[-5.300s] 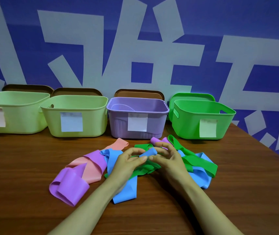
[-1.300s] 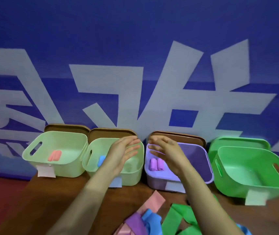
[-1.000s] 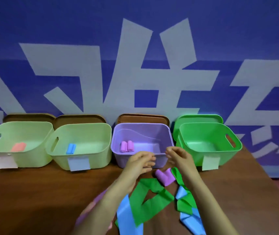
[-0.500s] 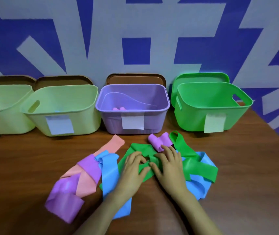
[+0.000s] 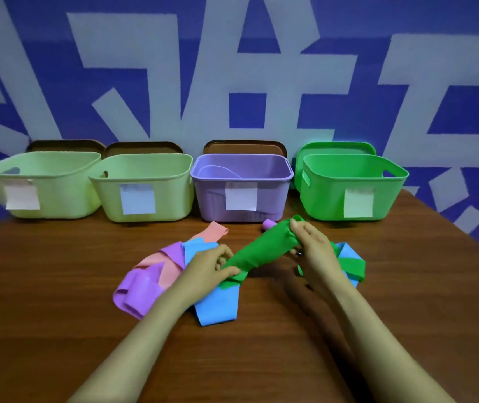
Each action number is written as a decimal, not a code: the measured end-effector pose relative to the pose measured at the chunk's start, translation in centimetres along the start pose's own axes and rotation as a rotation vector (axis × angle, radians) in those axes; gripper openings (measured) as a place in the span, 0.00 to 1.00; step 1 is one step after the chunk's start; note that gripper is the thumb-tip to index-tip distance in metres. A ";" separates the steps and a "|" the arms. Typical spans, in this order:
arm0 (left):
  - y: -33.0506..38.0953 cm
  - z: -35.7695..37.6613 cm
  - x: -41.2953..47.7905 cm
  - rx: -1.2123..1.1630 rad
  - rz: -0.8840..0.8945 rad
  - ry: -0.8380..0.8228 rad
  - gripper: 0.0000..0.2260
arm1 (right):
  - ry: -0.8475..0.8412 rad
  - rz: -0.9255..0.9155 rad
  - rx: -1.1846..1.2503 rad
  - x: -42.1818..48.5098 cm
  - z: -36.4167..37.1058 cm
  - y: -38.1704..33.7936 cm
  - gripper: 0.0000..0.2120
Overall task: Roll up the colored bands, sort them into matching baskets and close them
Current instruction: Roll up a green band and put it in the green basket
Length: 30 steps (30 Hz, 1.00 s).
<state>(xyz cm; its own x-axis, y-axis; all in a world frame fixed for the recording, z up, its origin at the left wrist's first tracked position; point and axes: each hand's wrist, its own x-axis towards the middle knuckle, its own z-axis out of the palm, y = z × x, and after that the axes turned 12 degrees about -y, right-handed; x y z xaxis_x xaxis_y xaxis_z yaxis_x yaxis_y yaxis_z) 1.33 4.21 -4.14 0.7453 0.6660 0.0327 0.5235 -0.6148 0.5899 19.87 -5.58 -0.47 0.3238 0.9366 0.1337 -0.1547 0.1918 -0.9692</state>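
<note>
1. A blue wall (image 5: 232,68) with pale angular shapes is filling the background, well beyond both hands.
2. A brown wooden table (image 5: 58,315) is lying under the hands and spreading out on every side of them.
3. Four open baskets are standing in a row beyond the hands: a pale green basket (image 5: 43,184) far off to the left of the left hand, a second pale green basket (image 5: 142,187) next to it, a purple basket (image 5: 241,175) straight ahead between the hands, and a green basket (image 5: 351,175) just beyond the right hand. Each is carrying a paper label (image 5: 241,196) on its front.
4. Three brown lids (image 5: 245,146) and a green lid (image 5: 334,148) are leaning upright behind the baskets.
5. A blue band (image 5: 218,303) is lying under the left wrist, a purple band (image 5: 139,289) is sprawling to its left, and a pink band (image 5: 212,231) is lying beyond it.
6. The green band (image 5: 261,248) is stretching slantwise between the two hands, lifted off the table.
7. The left hand (image 5: 206,269) is pinching the band's near, lower end between thumb and curled fingers.
8. The right hand (image 5: 311,245) is gripping the far, upper end, fingers wrapped around it.
</note>
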 end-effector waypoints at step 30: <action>10.4 -8.8 -1.2 -1.171 0.283 0.078 0.13 | -0.369 0.094 -0.265 0.2 4.7 -10.3 0.12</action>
<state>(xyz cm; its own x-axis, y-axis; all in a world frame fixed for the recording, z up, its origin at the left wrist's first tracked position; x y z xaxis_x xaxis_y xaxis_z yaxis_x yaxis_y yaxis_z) 2.27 0.76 9.08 0.7250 0.6181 0.3039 -0.3763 -0.0141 0.9264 17.18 -5.95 10.47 -0.0411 0.9973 0.0613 0.0919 0.0648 -0.9937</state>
